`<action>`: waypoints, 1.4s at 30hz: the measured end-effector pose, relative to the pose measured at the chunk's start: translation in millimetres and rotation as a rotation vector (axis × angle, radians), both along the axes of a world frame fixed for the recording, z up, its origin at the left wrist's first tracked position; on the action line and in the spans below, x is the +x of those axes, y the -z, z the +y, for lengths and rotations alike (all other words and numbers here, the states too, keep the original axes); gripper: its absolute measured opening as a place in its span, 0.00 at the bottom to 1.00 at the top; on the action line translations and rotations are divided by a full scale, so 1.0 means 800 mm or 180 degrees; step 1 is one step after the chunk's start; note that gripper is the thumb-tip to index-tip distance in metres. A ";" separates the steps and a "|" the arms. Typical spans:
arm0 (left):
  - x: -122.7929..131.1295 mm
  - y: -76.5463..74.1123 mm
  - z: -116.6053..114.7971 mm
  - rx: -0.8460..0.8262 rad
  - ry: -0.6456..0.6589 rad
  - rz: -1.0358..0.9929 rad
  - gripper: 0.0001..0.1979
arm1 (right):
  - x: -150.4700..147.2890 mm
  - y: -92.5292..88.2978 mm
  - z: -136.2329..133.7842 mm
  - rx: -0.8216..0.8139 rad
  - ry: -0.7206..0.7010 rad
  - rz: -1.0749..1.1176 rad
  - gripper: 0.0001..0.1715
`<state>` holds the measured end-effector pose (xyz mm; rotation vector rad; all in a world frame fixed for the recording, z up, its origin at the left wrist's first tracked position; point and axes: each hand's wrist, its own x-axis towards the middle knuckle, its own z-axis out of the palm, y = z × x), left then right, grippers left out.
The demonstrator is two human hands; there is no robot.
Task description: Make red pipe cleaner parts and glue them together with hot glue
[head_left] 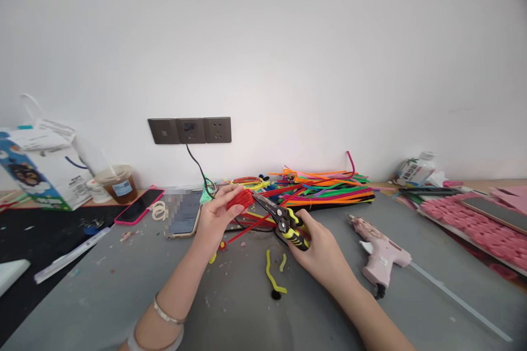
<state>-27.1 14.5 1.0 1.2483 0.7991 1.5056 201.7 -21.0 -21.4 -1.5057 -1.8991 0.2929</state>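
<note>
Pinched in my left hand [220, 211] is a bundle of red pipe cleaners [240, 201], held above the grey mat. My right hand [319, 244] is wrapped round the black and yellow handles of a pair of pliers [283, 220]. The pliers' dark jaws point up and left, their tips at the right end of the red bundle; whether they grip it I cannot tell. Below them on the mat lie a bent yellow pipe cleaner piece [270, 269], a shorter yellow piece [282, 262] and a small black pom-pom [275, 295].
A pile of coloured pipe cleaners [329, 192] lies against the wall. On the right are a pink glue gun [381, 255] with a long glue stick and pink fluffy material [465, 222]. Two phones, one a pink-cased phone [140, 206], and a drink cup [119, 184] stand left.
</note>
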 end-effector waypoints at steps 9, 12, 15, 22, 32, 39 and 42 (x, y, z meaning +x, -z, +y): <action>-0.002 -0.004 0.000 -0.0183 0.0222 0.0213 0.26 | 0.005 0.003 0.002 -0.0067 -0.0007 -0.0015 0.17; -0.001 -0.005 0.000 -0.0455 0.0229 0.0219 0.35 | 0.008 0.006 0.005 0.0014 0.0069 -0.0101 0.19; -0.001 -0.005 0.000 -0.0574 0.0262 0.0308 0.33 | 0.011 0.005 0.007 0.0185 0.0160 -0.0109 0.22; 0.000 -0.004 0.002 -0.0304 0.0014 0.0380 0.20 | 0.020 -0.002 0.007 0.0494 0.0146 0.0023 0.25; -0.001 -0.008 0.000 0.0013 -0.0098 0.0404 0.17 | 0.014 -0.001 0.003 0.0761 -0.0128 -0.0282 0.25; 0.000 -0.005 0.000 0.0186 -0.0090 0.0323 0.16 | 0.007 -0.003 -0.002 0.0750 -0.0123 -0.0400 0.24; -0.001 0.000 0.002 0.0266 -0.0079 0.0269 0.15 | 0.004 0.000 -0.004 0.0709 -0.0094 -0.0471 0.25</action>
